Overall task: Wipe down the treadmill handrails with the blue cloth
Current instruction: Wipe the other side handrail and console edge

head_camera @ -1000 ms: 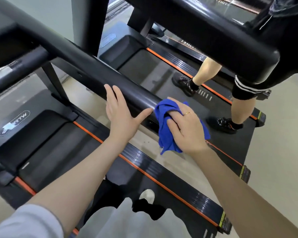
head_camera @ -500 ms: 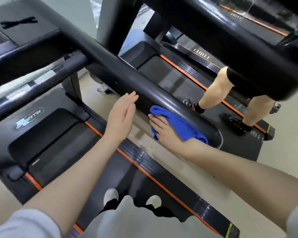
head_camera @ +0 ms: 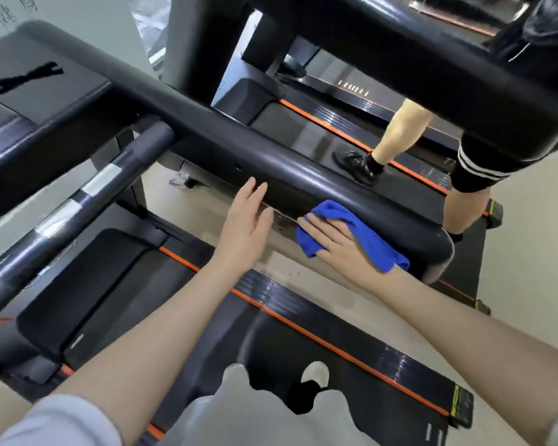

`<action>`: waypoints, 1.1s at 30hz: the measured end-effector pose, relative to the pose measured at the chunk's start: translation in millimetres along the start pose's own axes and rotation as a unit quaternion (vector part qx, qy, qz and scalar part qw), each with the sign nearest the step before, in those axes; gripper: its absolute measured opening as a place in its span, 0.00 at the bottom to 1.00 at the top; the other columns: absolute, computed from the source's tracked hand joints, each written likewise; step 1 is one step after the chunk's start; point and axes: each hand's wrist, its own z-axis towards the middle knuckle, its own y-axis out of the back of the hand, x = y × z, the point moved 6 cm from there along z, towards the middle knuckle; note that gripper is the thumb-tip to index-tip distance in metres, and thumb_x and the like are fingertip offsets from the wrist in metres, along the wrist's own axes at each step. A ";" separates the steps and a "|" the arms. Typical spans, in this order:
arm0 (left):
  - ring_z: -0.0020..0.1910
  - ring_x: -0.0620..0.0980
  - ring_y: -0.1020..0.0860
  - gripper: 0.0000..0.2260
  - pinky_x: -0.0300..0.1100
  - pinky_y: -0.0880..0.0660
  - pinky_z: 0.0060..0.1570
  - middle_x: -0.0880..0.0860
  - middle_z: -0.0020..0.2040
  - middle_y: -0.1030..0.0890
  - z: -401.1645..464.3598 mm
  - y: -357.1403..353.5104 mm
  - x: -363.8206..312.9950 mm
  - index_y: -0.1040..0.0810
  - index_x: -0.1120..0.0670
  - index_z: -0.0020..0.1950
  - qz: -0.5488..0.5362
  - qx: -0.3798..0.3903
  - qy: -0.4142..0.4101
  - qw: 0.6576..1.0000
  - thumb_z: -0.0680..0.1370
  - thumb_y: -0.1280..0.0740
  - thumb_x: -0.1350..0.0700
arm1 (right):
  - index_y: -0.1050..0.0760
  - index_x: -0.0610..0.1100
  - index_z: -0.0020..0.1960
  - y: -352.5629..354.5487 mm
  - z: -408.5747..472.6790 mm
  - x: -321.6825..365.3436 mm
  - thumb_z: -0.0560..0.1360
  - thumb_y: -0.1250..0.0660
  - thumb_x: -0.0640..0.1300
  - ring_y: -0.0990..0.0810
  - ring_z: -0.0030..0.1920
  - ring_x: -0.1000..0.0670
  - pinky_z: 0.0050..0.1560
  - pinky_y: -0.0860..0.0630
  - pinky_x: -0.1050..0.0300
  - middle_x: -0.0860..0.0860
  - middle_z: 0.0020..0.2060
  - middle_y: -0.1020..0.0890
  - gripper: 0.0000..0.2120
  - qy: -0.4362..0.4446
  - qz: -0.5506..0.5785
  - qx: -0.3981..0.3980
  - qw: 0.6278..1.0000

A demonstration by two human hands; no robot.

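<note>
My bare left forearm [head_camera: 161,326] and right forearm [head_camera: 464,320] reach forward. My left hand [head_camera: 245,226] is spread loosely, fingers straight, palm turned rightward. My right hand [head_camera: 335,247] lies flat, palm down, fingers straight (thumb out of sight).

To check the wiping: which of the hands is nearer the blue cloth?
Right. The right hand lies flat on the blue cloth at the handrail; the left hand is beside it, not touching.

Bare forearms [head_camera: 149,336] are seen below short pale-grey sleeves [head_camera: 55,423]. A thin ring [head_camera: 331,242] is worn on the right grip [head_camera: 335,249]. Pale-grey clothing [head_camera: 255,420] and a white shoe toe [head_camera: 316,371] are pictured beneath.
</note>
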 end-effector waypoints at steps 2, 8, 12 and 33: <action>0.76 0.46 0.51 0.23 0.41 0.42 0.71 0.53 0.78 0.53 3.6 -8.4 -7.3 0.45 0.52 0.75 -0.008 0.017 -0.015 1.000 0.81 0.44 0.57 | 0.30 0.43 0.62 9.7 -38.3 -12.2 0.73 0.47 0.32 0.56 0.76 0.48 0.74 0.63 0.52 0.46 0.77 0.56 0.21 -0.052 -0.075 -0.030 0.995; 0.76 0.47 0.55 0.26 0.36 0.46 0.67 0.50 0.77 0.64 6.4 -23.5 -8.4 0.51 0.49 0.76 0.001 0.033 -0.017 0.999 0.81 0.44 0.53 | 0.25 0.48 0.64 23.3 -44.4 -7.6 0.61 0.27 0.34 0.43 0.71 0.45 0.71 0.61 0.42 0.54 0.74 0.41 0.32 -0.179 -0.107 0.062 0.976; 0.76 0.50 0.54 0.25 0.42 0.50 0.71 0.52 0.77 0.62 10.0 -19.5 -6.4 0.50 0.50 0.76 0.012 0.047 -0.008 0.999 0.81 0.45 0.53 | 0.26 0.52 0.65 27.2 17.6 -1.1 0.62 0.25 0.40 0.45 0.72 0.47 0.72 0.58 0.40 0.55 0.73 0.38 0.32 -0.183 -0.122 0.063 0.974; 0.76 0.55 0.55 0.35 0.51 0.53 0.75 0.58 0.77 0.62 -27.4 -109.8 -64.4 0.56 0.62 0.75 0.022 -0.096 0.060 0.993 0.78 0.38 0.51 | 0.28 0.55 0.57 37.2 -134.2 -127.9 0.77 0.36 0.48 0.22 0.48 0.58 0.49 0.26 0.64 0.57 0.54 0.23 0.09 -0.389 0.636 0.119 0.656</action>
